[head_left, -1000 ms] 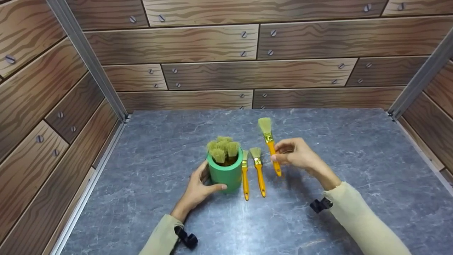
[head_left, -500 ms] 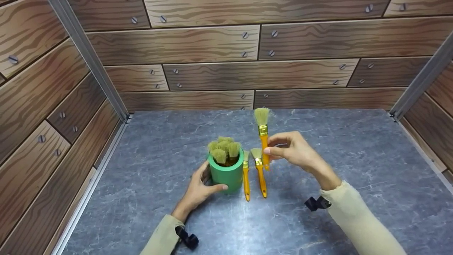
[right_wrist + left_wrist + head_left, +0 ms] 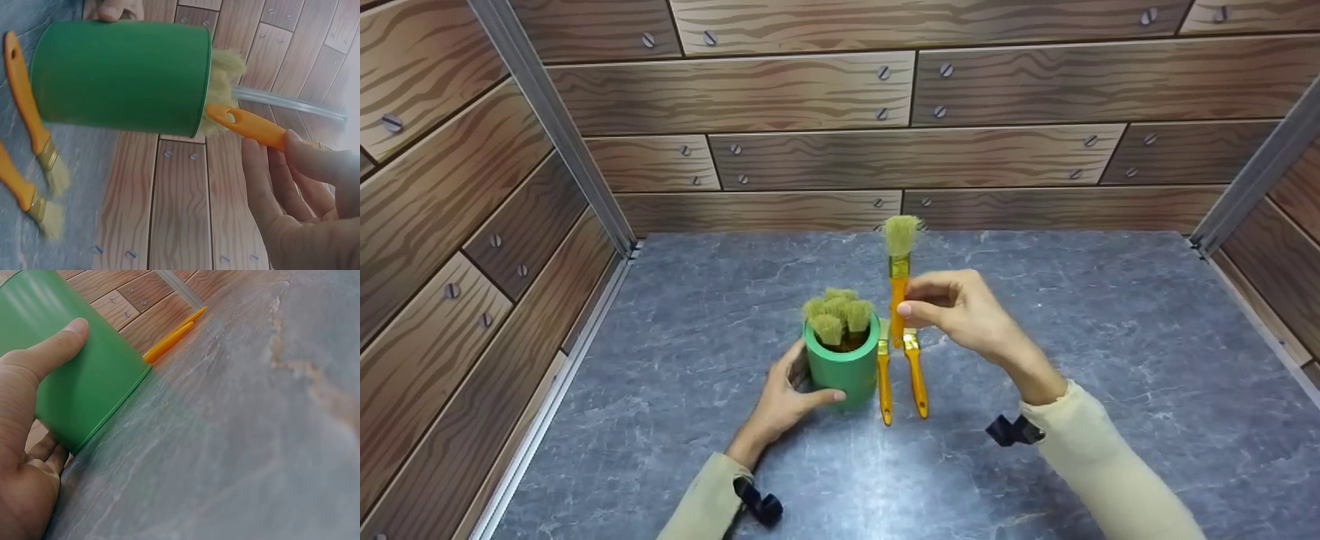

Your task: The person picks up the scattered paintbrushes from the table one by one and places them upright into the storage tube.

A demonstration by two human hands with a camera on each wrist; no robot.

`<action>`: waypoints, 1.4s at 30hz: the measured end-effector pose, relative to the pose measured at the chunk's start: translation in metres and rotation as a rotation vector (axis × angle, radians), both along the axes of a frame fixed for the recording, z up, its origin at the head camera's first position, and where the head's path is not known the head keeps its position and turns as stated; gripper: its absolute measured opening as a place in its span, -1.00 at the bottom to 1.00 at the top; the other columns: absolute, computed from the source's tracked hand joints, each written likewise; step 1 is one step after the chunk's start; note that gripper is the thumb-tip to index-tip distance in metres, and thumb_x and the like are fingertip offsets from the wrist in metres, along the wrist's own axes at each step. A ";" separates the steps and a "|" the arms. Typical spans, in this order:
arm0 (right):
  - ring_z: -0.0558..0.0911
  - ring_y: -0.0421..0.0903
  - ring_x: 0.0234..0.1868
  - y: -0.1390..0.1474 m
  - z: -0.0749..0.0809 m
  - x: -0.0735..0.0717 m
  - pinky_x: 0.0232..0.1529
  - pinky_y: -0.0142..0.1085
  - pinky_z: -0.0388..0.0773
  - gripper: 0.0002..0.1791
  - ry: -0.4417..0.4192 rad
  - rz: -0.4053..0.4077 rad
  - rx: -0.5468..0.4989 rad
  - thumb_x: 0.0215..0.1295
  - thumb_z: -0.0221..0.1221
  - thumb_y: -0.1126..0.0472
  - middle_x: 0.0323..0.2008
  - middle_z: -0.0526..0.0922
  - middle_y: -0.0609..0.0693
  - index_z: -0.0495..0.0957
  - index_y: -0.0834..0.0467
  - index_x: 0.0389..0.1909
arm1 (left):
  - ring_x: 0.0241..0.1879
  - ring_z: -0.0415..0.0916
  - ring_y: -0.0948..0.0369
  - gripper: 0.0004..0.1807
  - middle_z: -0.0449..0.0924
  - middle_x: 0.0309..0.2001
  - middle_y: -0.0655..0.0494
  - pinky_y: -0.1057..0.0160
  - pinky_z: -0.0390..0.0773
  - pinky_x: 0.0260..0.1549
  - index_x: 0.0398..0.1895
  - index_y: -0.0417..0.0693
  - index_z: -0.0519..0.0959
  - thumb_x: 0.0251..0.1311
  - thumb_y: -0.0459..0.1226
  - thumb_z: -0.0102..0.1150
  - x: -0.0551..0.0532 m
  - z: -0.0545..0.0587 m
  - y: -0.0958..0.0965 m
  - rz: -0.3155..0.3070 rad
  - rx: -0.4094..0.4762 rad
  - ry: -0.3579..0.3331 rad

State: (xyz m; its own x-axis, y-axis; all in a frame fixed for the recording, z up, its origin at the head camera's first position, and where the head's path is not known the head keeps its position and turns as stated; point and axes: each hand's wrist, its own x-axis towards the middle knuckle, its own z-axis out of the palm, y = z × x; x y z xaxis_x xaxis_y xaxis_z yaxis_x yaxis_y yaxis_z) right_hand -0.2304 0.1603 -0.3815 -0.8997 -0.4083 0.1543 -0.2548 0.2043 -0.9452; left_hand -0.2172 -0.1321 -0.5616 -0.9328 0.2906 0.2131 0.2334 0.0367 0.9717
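My left hand (image 3: 784,397) grips a green cup (image 3: 842,379) from its left side, thumb across the front. Several paintbrushes stand in the cup, their pale bristles (image 3: 838,311) up above the rim. Between thumb and fingers my right hand (image 3: 967,315) pinches the orange handle of a paintbrush (image 3: 898,289), held upright with bristles up, to the right of the cup and above the table. In the right wrist view the handle's holed end (image 3: 233,116) points toward the cup's rim. Two more paintbrushes lie right of the cup: one beside it (image 3: 885,386), the other (image 3: 916,379) further right.
The grey marbled table (image 3: 705,300) is bounded by wood-patterned walls (image 3: 810,161) at the back and sides. Metal corner posts (image 3: 562,135) stand at the left and right. A black strap mount (image 3: 1012,430) sits at the right sleeve.
My right hand has moved left and up toward the cup with its paintbrush, which has turned more upright. My left hand and the cup have stayed in place.
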 end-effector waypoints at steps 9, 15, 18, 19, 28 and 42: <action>0.85 0.03 -0.13 -0.019 0.005 0.003 0.03 -0.03 0.82 -0.78 0.036 0.033 -0.025 0.47 0.32 0.37 -0.09 0.81 0.27 0.74 0.37 0.05 | 0.60 0.28 0.05 0.19 0.35 0.60 0.10 -0.09 0.32 0.59 0.73 0.19 0.13 0.10 -0.23 0.68 -0.001 0.000 0.002 0.002 0.000 -0.001; 0.85 0.02 -0.14 -0.030 0.007 0.003 -0.06 -0.19 0.83 -0.79 0.101 0.048 0.003 0.45 0.36 0.32 -0.13 0.83 0.21 0.78 0.30 0.02 | 0.60 0.29 0.07 0.17 0.35 0.60 0.14 -0.08 0.34 0.58 0.73 0.23 0.13 0.11 -0.20 0.68 -0.001 0.001 0.003 -0.003 -0.011 -0.010; 0.84 0.03 -0.14 -0.033 0.006 0.003 -0.07 -0.23 0.82 -0.79 0.122 0.046 0.024 0.43 0.38 0.30 -0.13 0.84 0.18 0.80 0.26 0.01 | 0.60 0.28 0.09 0.16 0.35 0.60 0.17 -0.06 0.33 0.59 0.73 0.26 0.14 0.12 -0.17 0.67 -0.001 0.001 0.003 -0.006 -0.013 -0.020; 0.84 0.03 -0.14 -0.034 0.006 0.003 -0.06 -0.23 0.82 -0.79 0.122 0.046 0.026 0.43 0.38 0.30 -0.13 0.84 0.17 0.80 0.26 0.01 | 0.60 0.28 0.09 0.16 0.35 0.60 0.18 -0.06 0.33 0.59 0.73 0.26 0.14 0.12 -0.16 0.68 -0.001 0.001 0.003 -0.007 -0.014 -0.023; 0.83 0.07 -0.07 -0.038 0.005 0.002 0.00 -0.19 0.81 -0.78 0.126 0.059 0.024 0.43 0.39 0.28 -0.08 0.84 0.15 0.80 0.21 0.04 | 0.58 0.32 0.15 0.15 0.38 0.58 0.22 -0.02 0.35 0.58 0.70 0.32 0.17 0.10 -0.19 0.68 -0.002 0.000 0.003 -0.011 -0.006 -0.006; 0.82 0.00 -0.04 -0.034 -0.001 0.002 0.03 -0.28 0.79 -0.71 0.157 0.059 0.048 0.43 0.40 0.26 -0.02 0.83 0.17 0.76 0.28 0.09 | 0.56 0.33 0.16 0.13 0.40 0.56 0.23 0.00 0.36 0.57 0.68 0.34 0.22 0.07 -0.22 0.70 -0.001 0.000 0.001 -0.001 -0.002 0.008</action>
State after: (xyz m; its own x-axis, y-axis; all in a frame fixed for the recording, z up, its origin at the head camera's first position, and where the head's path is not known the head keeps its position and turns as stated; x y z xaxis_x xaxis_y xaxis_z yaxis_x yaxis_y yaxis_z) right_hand -0.2288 0.1261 -0.3827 -0.8405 -0.4695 0.2706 -0.4117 0.2284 -0.8823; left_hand -0.2183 -0.1312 -0.5611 -0.9306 0.2921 0.2205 0.2417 0.0380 0.9696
